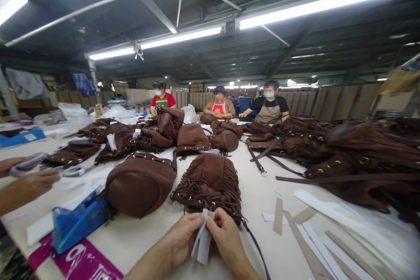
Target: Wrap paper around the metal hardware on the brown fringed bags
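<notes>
Both my hands meet at the bottom centre, just in front of a fringed brown bag (pixel 210 179) lying on the table. A folded strip of whitish paper (pixel 202 245) hangs between them. My left hand (pixel 183 236) pinches the strip's upper end from the left, and my right hand (pixel 226 234) pinches it from the right. Beyond my fingertips is the bag's edge with metal eyelets. A thin dark strap (pixel 256 245) runs from the bag past my right wrist. To the left sits a rounded brown bag (pixel 139 186).
A blue tape dispenser (pixel 77 223) stands at the left, near another person's hands (pixel 36 183) holding grey material. Paper and card strips (pixel 308 236) lie at the right. Brown bags (pixel 367 153) are piled across the table. Three people (pixel 271 105) are at the far side.
</notes>
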### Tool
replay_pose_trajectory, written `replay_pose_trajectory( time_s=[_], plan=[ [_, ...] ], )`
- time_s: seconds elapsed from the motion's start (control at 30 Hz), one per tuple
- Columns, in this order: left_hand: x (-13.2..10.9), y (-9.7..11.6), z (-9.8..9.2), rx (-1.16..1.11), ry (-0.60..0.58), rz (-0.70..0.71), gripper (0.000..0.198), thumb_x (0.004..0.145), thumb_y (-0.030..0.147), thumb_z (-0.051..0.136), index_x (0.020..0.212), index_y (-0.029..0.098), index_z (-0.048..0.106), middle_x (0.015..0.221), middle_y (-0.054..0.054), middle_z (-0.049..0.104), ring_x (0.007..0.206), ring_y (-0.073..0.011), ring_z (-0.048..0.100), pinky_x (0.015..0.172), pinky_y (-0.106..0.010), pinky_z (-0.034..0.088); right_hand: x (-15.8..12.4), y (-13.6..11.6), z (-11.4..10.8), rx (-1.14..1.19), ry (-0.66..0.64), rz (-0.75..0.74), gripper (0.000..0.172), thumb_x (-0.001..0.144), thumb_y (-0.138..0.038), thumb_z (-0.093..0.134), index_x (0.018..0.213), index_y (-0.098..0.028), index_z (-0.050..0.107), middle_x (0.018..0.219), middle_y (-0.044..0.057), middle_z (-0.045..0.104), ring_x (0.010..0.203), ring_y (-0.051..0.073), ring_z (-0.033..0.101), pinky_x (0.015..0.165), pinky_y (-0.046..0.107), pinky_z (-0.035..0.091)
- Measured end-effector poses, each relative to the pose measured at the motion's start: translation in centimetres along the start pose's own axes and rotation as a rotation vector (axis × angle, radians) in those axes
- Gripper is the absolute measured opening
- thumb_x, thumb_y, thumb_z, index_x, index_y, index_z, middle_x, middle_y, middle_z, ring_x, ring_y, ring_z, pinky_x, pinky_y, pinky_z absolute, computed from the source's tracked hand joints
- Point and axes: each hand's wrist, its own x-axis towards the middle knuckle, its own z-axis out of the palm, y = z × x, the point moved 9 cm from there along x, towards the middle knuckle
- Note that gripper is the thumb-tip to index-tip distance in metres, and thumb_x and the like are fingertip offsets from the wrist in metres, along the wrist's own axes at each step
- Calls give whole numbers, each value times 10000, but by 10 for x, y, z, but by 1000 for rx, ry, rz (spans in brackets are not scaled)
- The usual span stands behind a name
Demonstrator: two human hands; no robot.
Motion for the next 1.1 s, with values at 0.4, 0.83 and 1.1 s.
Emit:
replay_pose_trajectory(
  time_s=[0.4, 0.83, 1.1],
  plan=[
    [8, -9, -7, -26, 10, -35, 403, 653, 404, 817, 864, 119, 624, 662, -71, 652, 580, -183, 632, 575, -301, 508, 14, 10, 4, 31, -22, 47, 415, 713, -537, 568, 517, -233, 363, 486, -60, 352, 484, 118, 345, 455, 251, 266],
    [10, -1, -14, -92, 202, 72, 431, 498, 348, 874, 796, 107, 676, 710, -66, 680, 638, -174, 617, 643, -272, 477, -5, 1, 20, 78, -192, 19, 155, 608, -192, 578, 753, -205, 527, 615, -59, 528, 533, 117, 455, 487, 219, 322],
    [19, 20, -12, 303, 172, 245, 485, 482, 623, 806, 668, 192, 682, 665, -33, 660, 737, -225, 642, 698, -301, 502, 0, 15, 16, -4, -232, 101, 96, 797, -257, 667, 867, -209, 622, 858, 2, 658, 811, 187, 586, 660, 252, 472]
  ],
)
